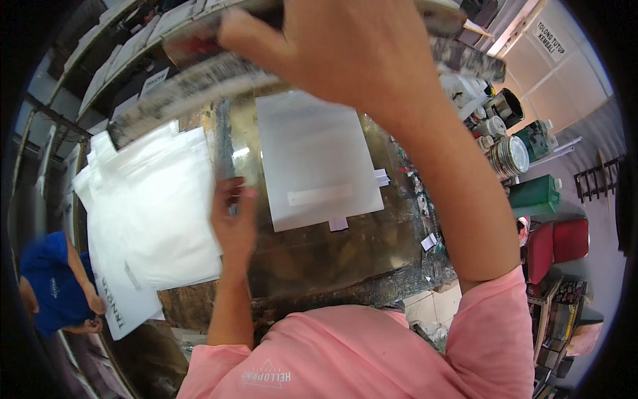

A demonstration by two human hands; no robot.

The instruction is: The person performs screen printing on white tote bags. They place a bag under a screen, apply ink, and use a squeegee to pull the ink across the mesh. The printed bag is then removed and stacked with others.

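Note:
My left hand [234, 216] is blurred, between a stack of white plastic bags [153, 199] and a white sheet [312, 149] on the brown tabletop [319, 259]. Its thumb and fingers look apart, with nothing seen between them. The sheet, probably a bag, lies flat with a pale strip near its lower edge. Small folded paper tabs [338, 224] sit at its bottom and right edges. My right hand [339, 53] is raised at the top, over a blurred, paint-stained wooden frame [199, 86]. Its thumb points left; the other fingers are out of view.
Paint cans [510, 156] and green jerrycans [535, 195] stand at the right, beyond the table's stained edge. A red chair [568, 241] is farther right. Racks with flat pale items [123, 56] fill the upper left. A person in a blue shirt [56, 282] is at the left.

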